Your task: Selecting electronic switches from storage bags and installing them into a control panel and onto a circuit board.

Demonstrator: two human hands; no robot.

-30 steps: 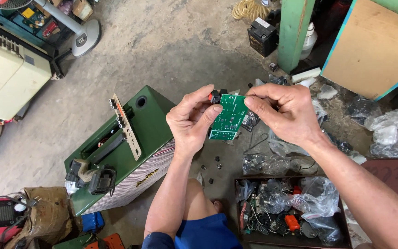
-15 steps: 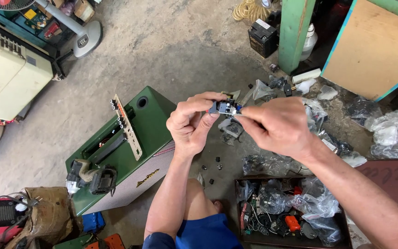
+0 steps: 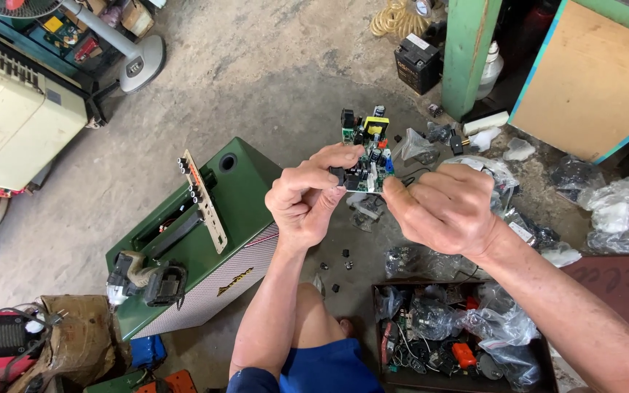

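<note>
Left hand (image 3: 307,200) pinching the near edge of a small green circuit board (image 3: 367,149) held above the concrete floor (image 3: 271,80), right hand (image 3: 442,207) gripping its other edge, fingertips hiding the lower board, components too small to identify

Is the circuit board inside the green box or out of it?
Out: both hands, left hand and right hand, hold the circuit board above the floor, beside the green box.

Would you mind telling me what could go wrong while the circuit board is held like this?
Both hands, left hand and right hand, pinch the circuit board only at its lower edge above concrete floor; a slip could drop it. Small black parts lie loose below and might get lost.
</note>
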